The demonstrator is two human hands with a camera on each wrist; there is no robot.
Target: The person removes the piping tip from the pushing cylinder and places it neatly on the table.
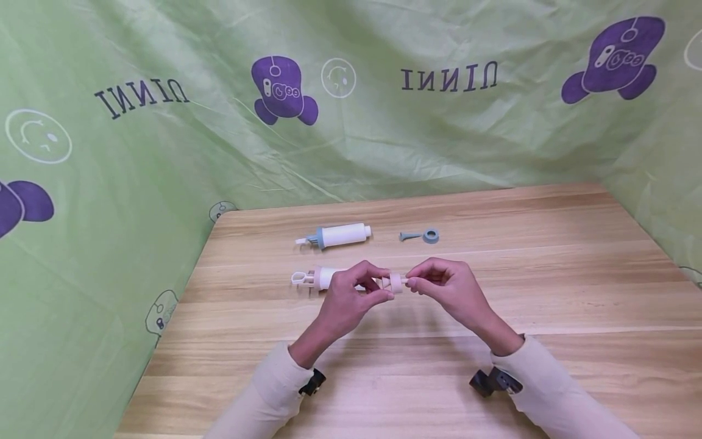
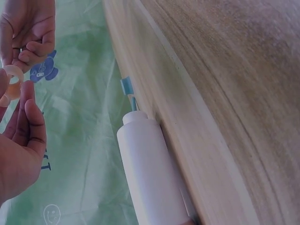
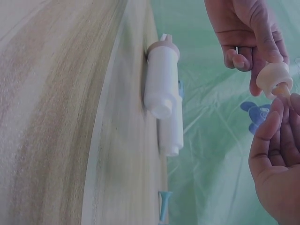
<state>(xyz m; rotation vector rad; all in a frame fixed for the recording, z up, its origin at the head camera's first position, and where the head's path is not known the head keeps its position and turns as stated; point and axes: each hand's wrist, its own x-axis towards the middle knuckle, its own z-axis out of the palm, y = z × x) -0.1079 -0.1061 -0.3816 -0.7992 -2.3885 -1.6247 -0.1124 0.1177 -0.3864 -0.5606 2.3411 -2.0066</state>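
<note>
Over the table, my left hand (image 1: 351, 296) pinches a pale pink ring-shaped cap (image 1: 396, 283) between thumb and fingers. My right hand (image 1: 452, 289) pinches a thin pink stem (image 3: 282, 90) that goes into the cap's opening. Behind my left hand lies a white bottle (image 1: 326, 278) with a pink collar and a white loop at its left end; the hand hides part of it. Farther back is a second white bottle (image 1: 345, 235) with a blue-grey collar. A blue-grey ring (image 1: 431, 236) and a small flared blue-grey stem (image 1: 409, 236) lie to its right.
The wooden table (image 1: 548, 262) carries all these parts. Green printed cloth (image 1: 351, 146) hangs behind the table and at both sides. Black wrist cameras sit at both sleeve cuffs.
</note>
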